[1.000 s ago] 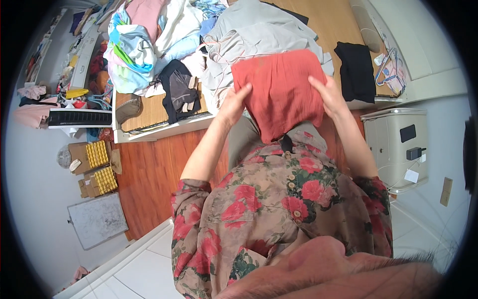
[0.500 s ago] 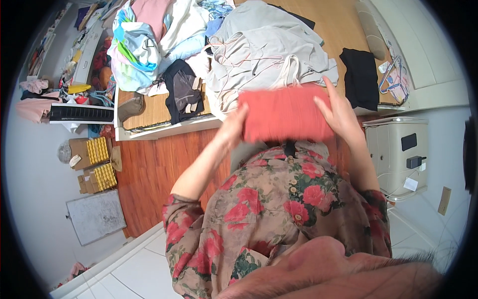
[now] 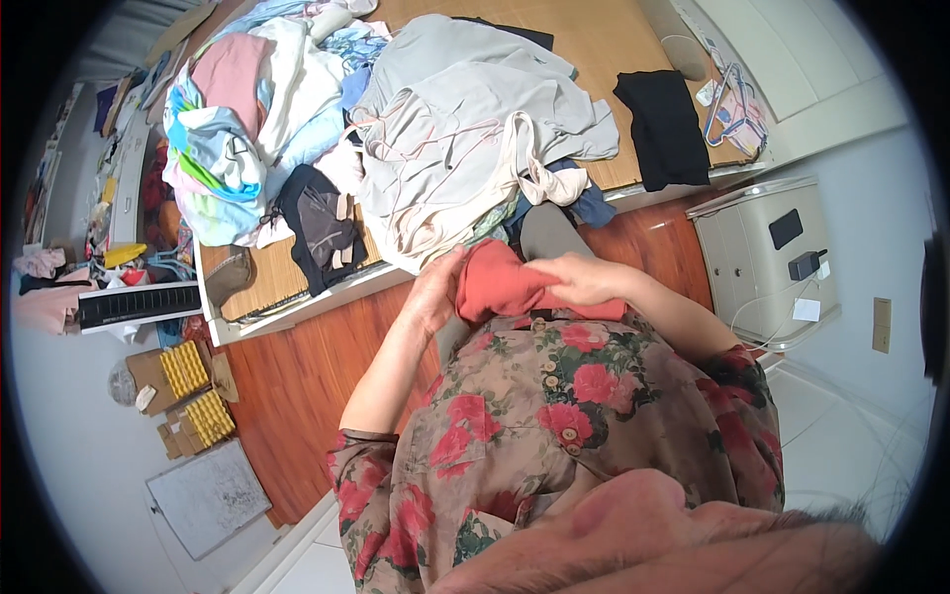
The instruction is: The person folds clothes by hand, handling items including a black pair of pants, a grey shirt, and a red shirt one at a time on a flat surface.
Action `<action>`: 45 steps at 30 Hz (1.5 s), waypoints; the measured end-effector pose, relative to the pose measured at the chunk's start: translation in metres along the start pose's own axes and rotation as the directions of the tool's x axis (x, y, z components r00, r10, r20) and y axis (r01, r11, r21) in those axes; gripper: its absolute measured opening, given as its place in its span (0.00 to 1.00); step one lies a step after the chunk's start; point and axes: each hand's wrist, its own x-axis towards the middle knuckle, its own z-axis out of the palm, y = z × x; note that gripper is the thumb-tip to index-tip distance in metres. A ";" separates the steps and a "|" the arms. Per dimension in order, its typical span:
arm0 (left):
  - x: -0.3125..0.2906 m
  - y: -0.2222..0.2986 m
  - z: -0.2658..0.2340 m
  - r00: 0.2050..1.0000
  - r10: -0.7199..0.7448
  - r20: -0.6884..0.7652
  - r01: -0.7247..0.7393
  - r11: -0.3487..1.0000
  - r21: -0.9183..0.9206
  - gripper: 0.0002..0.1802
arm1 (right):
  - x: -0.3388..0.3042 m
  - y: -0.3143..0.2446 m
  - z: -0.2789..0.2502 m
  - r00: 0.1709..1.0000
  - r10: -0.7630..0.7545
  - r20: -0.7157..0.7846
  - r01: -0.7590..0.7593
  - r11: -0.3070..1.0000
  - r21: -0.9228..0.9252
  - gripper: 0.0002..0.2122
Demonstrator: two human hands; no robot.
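Note:
A red cloth garment [image 3: 490,280], bunched and partly folded, is held in front of my waist. My left hand [image 3: 435,292] grips its left edge, fingers mostly behind the fabric. My right hand [image 3: 582,278] is closed on the cloth's right part, and a flap of it hangs below that hand. What kind of garment it is cannot be made out. Just beyond my hands, a pile of light grey clothes [image 3: 426,109] with thin pink cords lies on the bed's edge. A cream strap-like piece [image 3: 549,186] hangs over that edge near my right hand.
Multicoloured clothes [image 3: 213,163] are heaped at the far left of the bamboo-mat bed [image 3: 604,30]. Dark underwear [image 3: 319,228] lies near the front edge. Folded black cloth [image 3: 665,129] and hangers [image 3: 734,119] rest at the right. A beige cabinet [image 3: 757,262] holding a phone stands to the right.
The red garment has gone from a spread, flat rectangle to a smaller bunched shape, lower and nearer my body. My right hand has moved inward and down over it. The view has turned slightly.

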 end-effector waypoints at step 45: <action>0.189 0.026 0.185 0.967 0.061 0.249 -0.080 0.995 0.066 0.31 | -0.052 0.161 -0.105 0.455 0.460 -0.762 0.583 0.493 0.646 0.25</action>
